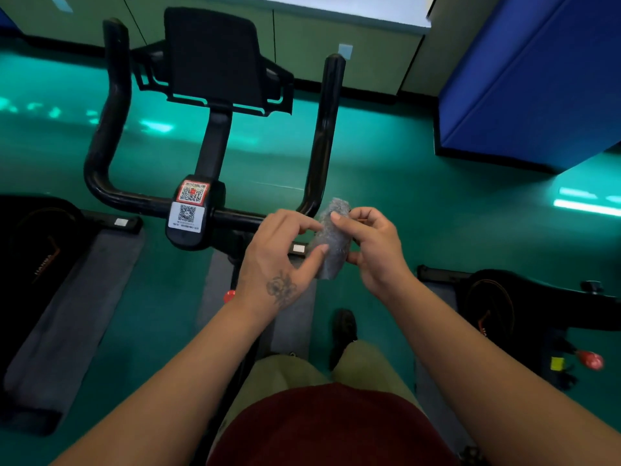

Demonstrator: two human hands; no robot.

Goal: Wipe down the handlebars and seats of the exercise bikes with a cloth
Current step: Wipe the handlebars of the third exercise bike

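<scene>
Both hands were up in front of the bike, and neither was on the bars. The right hand (373, 247) had its thumb and fingers closed round a small, crumpled grey cloth (331, 240), held upright in the air just beside the near right corner of the black, U-shaped tubular handlebars (111, 129). The left hand (279, 253) was loosely curled and half open, fingertips (323, 247) touching the cloth's near face, apparently pinching or folding it into shape. The cloth looked clear of the bar, though whether it brushed the bend behind it could not be told. As for progress, the wipe on this bike seemed not yet under way: the cloth was being readied, no hand was pressed to metal, and nothing in view showed which surfaces were already clean. The seat of this bike was out of sight below the frame. Two more black exercise bikes, one at the left (37, 250) and one at the right (524, 304), stood on the green floor (420, 169), so plenty looked to remain.
</scene>
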